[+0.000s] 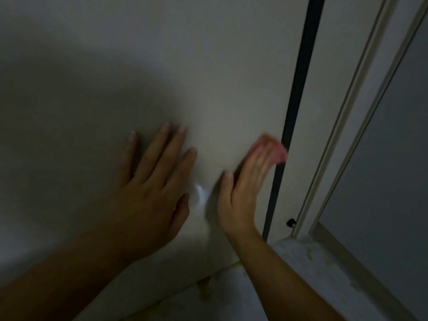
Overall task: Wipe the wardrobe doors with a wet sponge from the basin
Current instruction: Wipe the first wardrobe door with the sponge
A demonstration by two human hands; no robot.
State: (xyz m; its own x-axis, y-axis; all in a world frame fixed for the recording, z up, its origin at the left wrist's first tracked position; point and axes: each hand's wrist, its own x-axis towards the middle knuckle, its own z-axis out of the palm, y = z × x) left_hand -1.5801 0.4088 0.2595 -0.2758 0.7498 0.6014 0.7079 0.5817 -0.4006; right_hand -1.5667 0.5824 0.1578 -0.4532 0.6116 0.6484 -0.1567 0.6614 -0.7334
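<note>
Two hands are working low on the wardrobe door [185,66]: the left hand [150,188] is lying flat against it with fingers spread, while the right hand [240,193], blurred, is pressing a pink sponge [274,147] to the panel under straight fingers held together. The sponge is showing beyond the right fingertips, up and to the right, reaching the dark gap [298,89] at the door's right edge, so the coming stroke is probably running along that edge. Farther right, a pale frame [361,89] is rising from a speckled floor [301,274] in dim light.
</note>
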